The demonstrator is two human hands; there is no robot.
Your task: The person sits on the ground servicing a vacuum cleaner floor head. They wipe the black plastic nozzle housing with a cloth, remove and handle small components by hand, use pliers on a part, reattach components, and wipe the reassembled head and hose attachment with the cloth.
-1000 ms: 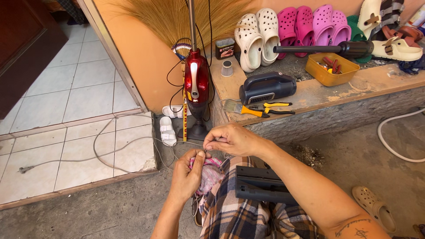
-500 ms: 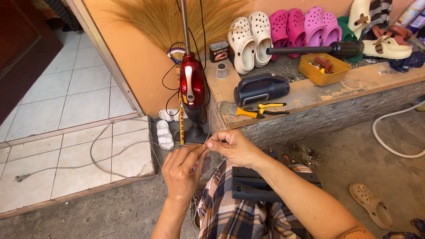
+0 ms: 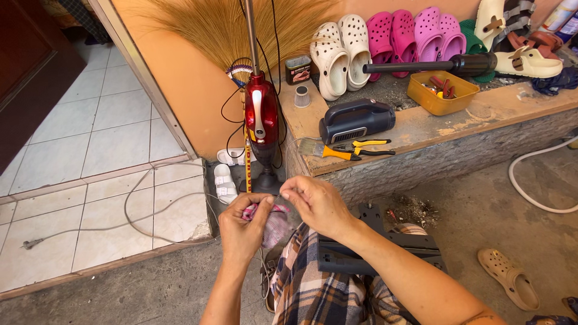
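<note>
Head view, looking down at both hands held close together over the lap, above plaid shorts (image 3: 319,283). Left hand (image 3: 244,229): grip closed around a bunched pink cloth (image 3: 274,219), which shows between the fingers and hangs just to the right of the palm. Right hand (image 3: 319,204): thumb and forefinger pinched narrow at the upper left of the hand, just beside the left thumb; whatever is pinched is too small to identify. Black plastic part (image 3: 376,253): lies under the right forearm, against the shorts. Red upright vacuum cleaner (image 3: 262,120): stands directly beyond the hands, against the orange wall, with black cable looped around it. Grey power cord (image 3: 120,222): runs across the tiled floor to the left. Raised ledge on the right carries a dark blue handheld unit (image 3: 355,120), yellow-handled pliers (image 3: 361,147), a paintbrush (image 3: 316,147), and a yellow tray (image 3: 442,93) of small parts. White and pink clogs (image 3: 385,33) line the back of the ledge.
</note>
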